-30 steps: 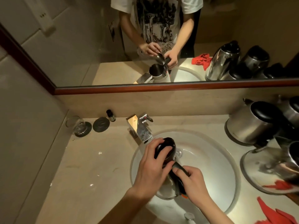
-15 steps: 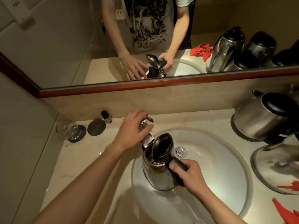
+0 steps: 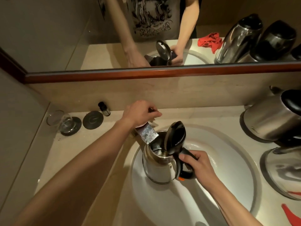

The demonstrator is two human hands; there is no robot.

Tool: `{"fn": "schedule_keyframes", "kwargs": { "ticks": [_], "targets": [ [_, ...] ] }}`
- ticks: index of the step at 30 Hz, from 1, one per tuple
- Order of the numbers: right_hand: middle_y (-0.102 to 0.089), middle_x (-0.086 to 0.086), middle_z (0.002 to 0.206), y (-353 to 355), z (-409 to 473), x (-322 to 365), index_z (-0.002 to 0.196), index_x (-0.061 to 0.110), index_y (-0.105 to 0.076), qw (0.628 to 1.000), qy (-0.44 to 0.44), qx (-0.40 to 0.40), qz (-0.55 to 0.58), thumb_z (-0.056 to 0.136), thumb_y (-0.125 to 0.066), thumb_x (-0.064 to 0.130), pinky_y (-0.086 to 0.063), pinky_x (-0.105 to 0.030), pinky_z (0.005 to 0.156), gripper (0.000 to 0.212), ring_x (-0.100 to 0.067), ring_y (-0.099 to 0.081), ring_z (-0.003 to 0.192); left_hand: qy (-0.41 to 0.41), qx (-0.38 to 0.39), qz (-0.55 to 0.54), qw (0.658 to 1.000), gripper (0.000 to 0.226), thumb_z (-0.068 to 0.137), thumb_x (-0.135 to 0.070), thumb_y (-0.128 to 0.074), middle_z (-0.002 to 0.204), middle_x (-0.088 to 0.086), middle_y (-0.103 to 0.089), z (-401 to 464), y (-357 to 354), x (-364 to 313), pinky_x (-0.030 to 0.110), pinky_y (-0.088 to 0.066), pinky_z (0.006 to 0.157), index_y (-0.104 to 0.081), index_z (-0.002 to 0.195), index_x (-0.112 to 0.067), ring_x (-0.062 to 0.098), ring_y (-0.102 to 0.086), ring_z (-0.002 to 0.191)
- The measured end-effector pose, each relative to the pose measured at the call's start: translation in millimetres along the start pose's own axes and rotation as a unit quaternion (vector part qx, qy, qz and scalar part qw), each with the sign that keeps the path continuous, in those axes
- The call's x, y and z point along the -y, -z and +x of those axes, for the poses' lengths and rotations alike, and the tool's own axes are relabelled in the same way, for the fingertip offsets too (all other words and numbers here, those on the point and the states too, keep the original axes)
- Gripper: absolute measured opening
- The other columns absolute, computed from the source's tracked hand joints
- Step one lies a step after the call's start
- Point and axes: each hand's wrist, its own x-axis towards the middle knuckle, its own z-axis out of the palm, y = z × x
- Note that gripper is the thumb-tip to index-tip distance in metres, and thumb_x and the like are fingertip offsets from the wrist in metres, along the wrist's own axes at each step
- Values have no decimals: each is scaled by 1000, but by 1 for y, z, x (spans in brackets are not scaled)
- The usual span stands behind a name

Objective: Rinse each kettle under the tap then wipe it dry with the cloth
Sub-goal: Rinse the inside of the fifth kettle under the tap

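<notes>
Steel kettle (image 3: 158, 167) under tap (image 3: 147, 133), handle in right hand (image 3: 199, 163) grip

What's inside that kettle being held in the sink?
The kettle has its lid flipped up, showing a dark, shiny metal interior. The tap spout and lid cover much of the opening, so I cannot tell if it holds water.

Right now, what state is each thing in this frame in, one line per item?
Held kettle: upright in the sink, lid open, mouth under the tap.
Tap: no water visible.
Left hand: on the tap lever.
Right hand: grips the kettle handle.
Back kettle: lid shut, on the counter.
Glass: lying on its side.
Red cloth: on the counter, unused.
</notes>
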Motion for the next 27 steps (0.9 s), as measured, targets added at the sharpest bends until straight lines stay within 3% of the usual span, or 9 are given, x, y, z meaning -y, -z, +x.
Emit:
{"fn": "schedule_keyframes", "kwargs": {
  "ticks": [4, 8, 11, 20, 27],
  "targets": [
    [-40, -9, 49, -1, 3, 8, 57, -1, -48, 1000, 1, 6, -11, 61, -78, 45, -29, -25, 45, 56, -19, -37, 43, 48, -48, 49, 996, 44, 86, -73, -51, 83, -15, -71, 1, -8, -8, 31, -44, 66, -72, 94, -35, 13, -63, 82],
    [-36, -2, 49, 1, 10, 9, 51, 13, -47, 999, 4, 22, -43, 66, -79, 35, -27, -25, 45, 41, -16, -32, 43, 90, -58, 57, 993, 50, 83, -78, -48, 74, -12, -70, 0, -9, -12, 31, -50, 66, -74, 92, -36, 17, -65, 76],
    [-33, -1, 53, 4, 14, 9, 53, 14, -45, 998, 12, 10, -62, 63, -75, 48, -23, -29, 53, 46, -17, -28, 52, 98, -62, 60, 991, 50, 83, -78, -49, 72, -10, -68, -1, -6, -16, 30, -47, 62, -74, 92, -36, 18, -64, 74],
    [-32, -5, 57, 4, 16, 9, 52, 13, -49, 997, 2, -11, -78, 64, -73, 54, -23, -33, 57, 49, -20, -30, 57, 99, -69, 63, 991, 51, 83, -79, -48, 72, -10, -67, -3, -6, -20, 30, -44, 62, -74, 95, -37, 18, -62, 74],
    [-38, 2, 52, 1, 24, 14, 48, 20, -51, 996, -19, -35, -75, 74, -72, 41, -30, -27, 55, 39, -15, -36, 53, 101, -79, 62, 990, 54, 82, -82, -45, 73, -10, -69, -2, -9, -17, 35, -54, 70, -75, 94, -39, 18, -64, 73]
  ]
}}
